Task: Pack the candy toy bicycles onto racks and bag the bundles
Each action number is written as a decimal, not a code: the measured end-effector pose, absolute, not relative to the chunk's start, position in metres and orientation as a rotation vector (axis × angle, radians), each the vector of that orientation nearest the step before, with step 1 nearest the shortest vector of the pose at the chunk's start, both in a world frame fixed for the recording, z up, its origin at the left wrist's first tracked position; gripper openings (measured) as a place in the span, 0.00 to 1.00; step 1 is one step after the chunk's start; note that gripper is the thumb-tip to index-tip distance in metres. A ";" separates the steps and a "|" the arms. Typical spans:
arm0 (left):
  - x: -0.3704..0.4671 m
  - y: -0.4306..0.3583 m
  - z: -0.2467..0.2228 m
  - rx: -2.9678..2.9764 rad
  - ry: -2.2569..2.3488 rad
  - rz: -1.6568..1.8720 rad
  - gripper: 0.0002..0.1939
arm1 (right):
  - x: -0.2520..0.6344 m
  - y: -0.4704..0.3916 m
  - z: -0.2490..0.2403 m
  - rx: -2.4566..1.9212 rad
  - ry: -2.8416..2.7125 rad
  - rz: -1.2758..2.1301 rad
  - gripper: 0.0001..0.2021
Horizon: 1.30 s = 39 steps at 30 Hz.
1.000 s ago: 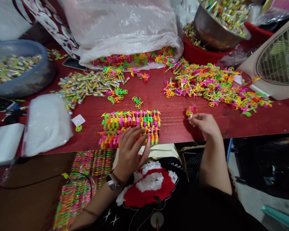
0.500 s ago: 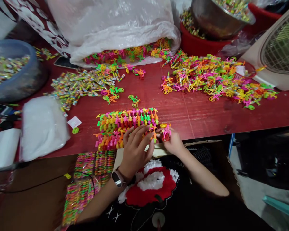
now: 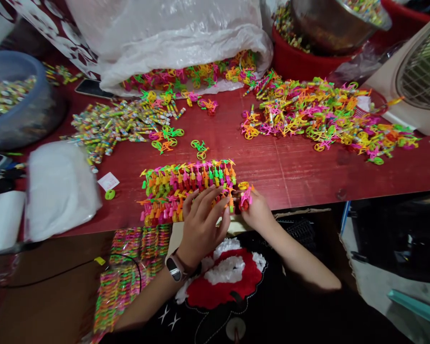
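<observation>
I have the right hand pinching a pink-yellow plastic bicycle, right of multicoloured plastic rows. My left hand overlaps them, fingers parted.

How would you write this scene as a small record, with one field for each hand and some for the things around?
Left hand: curved over the near row of toys; exact contact hidden
Right hand: holds a pink-and-yellow toy by the row's right end
Far row: behind the near one, on the red table
Left pile: small tubes
Right pile: loose bright toys
Back: white plastic bag, toys showing at its opening
Far right: fan
</observation>
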State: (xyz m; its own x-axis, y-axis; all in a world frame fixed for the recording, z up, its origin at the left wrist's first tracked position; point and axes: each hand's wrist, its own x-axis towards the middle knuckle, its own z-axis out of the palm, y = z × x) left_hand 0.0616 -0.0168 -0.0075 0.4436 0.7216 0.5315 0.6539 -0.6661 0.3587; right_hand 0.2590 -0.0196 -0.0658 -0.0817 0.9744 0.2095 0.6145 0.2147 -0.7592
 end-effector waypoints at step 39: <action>-0.007 -0.065 -0.057 1.494 1.338 1.413 0.63 | 0.188 0.014 -0.056 -0.964 -1.244 1.480 0.28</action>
